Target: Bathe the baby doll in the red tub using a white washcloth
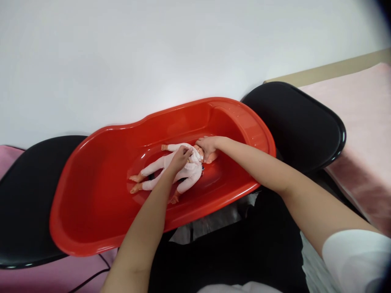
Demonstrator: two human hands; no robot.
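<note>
Doll (158,165) in white clothing, bare feet, lying in red tub (91,187)

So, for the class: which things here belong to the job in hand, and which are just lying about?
In the job:
doll, right hand on its head
white fabric near its neck, left hand pinching it
red tub, holding the doll

Apparently just around:
left black seat and right black seat, unless they support the tub
pink covering, right
black cable, lower left
</note>
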